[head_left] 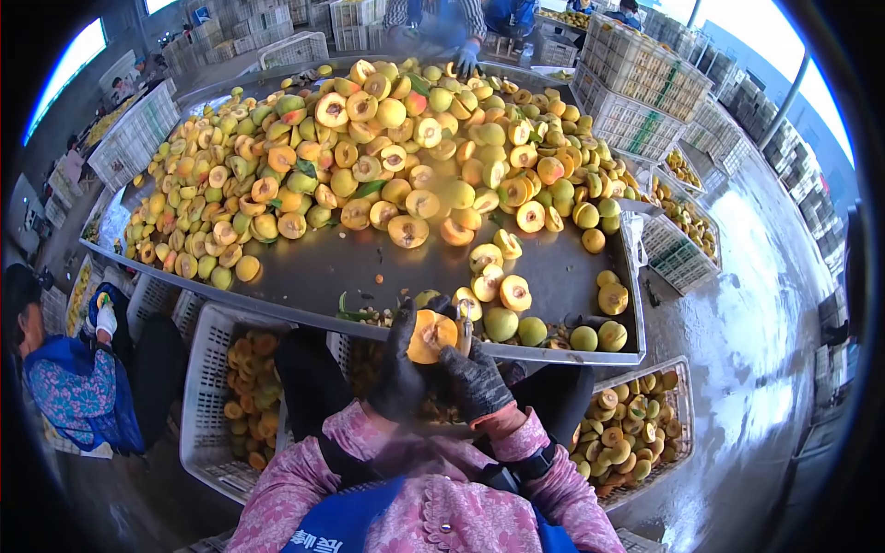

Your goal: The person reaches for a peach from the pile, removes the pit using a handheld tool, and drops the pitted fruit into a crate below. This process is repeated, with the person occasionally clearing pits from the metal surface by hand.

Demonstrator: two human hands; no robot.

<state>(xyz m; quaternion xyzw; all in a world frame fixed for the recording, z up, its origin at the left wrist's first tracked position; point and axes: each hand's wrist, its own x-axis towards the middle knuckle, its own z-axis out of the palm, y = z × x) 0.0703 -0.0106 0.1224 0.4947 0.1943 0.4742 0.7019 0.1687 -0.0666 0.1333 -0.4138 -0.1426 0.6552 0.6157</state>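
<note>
My left hand (395, 367), in a dark glove, is closed around a halved yellow peach (430, 337) just over the table's near edge. Its orange cut face is turned up toward me. Gloved in grey and black, my right hand (479, 380) grips a small hand tool (464, 324) with a metal end and a pale handle, close beside the peach half. The tool's exact kind is hard to make out. Beyond both hands, loose peach halves (513, 292) and whole peaches (501, 323) lie on the metal table (323, 276).
A large heap of peaches (369, 157) covers the table's far side. Crates of peach halves stand left (207, 405) and right (680, 405) of my legs. A co-worker (78, 369) sits at left; another person's gloved hand (467, 60) reaches in from across. Stacked crates (636, 74) rise behind.
</note>
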